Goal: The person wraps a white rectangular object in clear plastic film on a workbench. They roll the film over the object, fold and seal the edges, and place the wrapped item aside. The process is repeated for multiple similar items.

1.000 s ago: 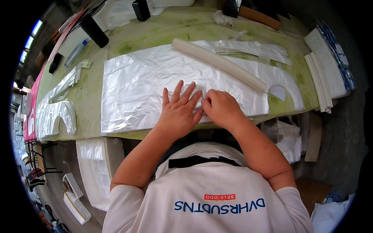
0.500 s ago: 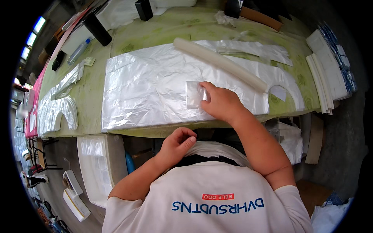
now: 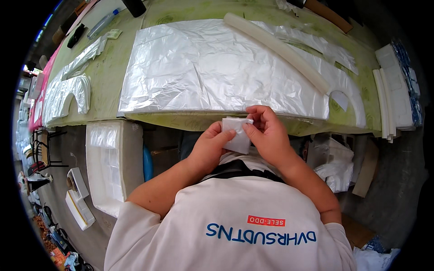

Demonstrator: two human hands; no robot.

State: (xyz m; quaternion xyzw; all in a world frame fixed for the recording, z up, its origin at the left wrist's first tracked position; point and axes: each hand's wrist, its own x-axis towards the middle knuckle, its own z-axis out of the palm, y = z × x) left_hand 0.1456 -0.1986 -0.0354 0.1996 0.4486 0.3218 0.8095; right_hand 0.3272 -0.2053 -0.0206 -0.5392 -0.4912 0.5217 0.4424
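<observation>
Close to my body, just off the table's front edge, I hold a small folded packet of clear plastic film (image 3: 238, 141) between both hands. My left hand (image 3: 210, 143) pinches its left side with the thumb on top. My right hand (image 3: 270, 135) grips its upper right corner between thumb and fingers. Beyond them, a wide stack of shiny plastic bags (image 3: 181, 72) lies flat on the green table cover (image 3: 190, 10). A long whitish tube (image 3: 275, 52) rests slantwise across the stack's right part.
A white foam box (image 3: 131, 171) with plastic packets inside stands below the table at left. More plastic bags (image 3: 81, 92) lie at the table's left end, near a clear bottle (image 3: 103, 23). White rolls (image 3: 384, 104) stand at the right end.
My right hand has brought the plastic packet from the bag stack back toward my body. My left hand has moved up and right and taken hold of it. The view has tipped downward.
</observation>
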